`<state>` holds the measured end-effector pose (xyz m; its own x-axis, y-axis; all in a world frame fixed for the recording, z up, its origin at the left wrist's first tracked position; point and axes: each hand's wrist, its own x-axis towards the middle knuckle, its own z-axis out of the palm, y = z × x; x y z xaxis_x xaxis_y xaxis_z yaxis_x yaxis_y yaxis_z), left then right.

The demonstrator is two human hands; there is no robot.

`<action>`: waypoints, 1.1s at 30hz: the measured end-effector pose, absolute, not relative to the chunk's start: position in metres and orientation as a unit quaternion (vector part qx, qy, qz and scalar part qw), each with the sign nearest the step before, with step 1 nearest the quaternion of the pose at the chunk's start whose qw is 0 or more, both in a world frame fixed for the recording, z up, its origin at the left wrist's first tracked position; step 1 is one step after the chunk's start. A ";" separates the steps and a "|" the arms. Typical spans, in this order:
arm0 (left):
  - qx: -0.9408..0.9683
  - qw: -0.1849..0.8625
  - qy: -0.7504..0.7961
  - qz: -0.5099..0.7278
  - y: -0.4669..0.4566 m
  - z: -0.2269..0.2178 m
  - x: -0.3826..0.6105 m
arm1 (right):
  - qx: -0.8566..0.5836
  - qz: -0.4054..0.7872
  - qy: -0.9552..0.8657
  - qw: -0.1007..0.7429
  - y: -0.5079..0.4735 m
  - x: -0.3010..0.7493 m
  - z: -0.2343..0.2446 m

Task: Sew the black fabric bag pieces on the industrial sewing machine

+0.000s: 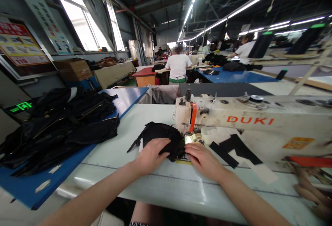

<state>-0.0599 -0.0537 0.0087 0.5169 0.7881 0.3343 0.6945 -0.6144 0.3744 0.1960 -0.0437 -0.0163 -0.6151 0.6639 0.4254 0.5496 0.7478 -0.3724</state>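
Note:
A bunched piece of black fabric point(162, 134) lies on the white sewing table point(145, 181), its right edge under the needle area of the cream sewing machine point(249, 117). My left hand point(151, 155) lies flat on the fabric with the fingers stretched out, pressing it down. My right hand point(203, 158) rests palm down just right of it, fingers pointing at the presser foot point(190, 136) and touching the fabric's edge.
A heap of black garments point(64, 125) covers a blue side table point(31, 188) at left. Black tape strips point(233, 150) lie right of the needle. Other people work at tables point(233, 75) in the background. Blurred tools point(308, 175) sit at the far right.

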 end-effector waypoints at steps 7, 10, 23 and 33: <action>0.843 0.105 0.477 0.224 -0.056 0.006 -0.080 | -0.341 0.110 -0.890 0.282 -0.045 0.197 -0.017; 0.848 0.069 0.481 0.212 -0.056 0.013 -0.075 | -0.339 0.111 -0.890 0.282 -0.045 0.196 -0.016; 0.802 0.141 0.505 0.287 -0.050 0.023 -0.065 | -0.336 0.123 -0.889 0.285 -0.046 0.196 -0.011; 0.637 0.271 0.539 0.479 -0.031 0.016 0.003 | -0.329 0.124 -0.897 0.268 -0.050 0.197 -0.005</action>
<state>0.0029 -0.0306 0.0158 -0.0405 0.9470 0.3187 0.4274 -0.2718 0.8622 0.1965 -0.0504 -0.0047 -0.6399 0.6568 0.3989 0.5246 0.7527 -0.3979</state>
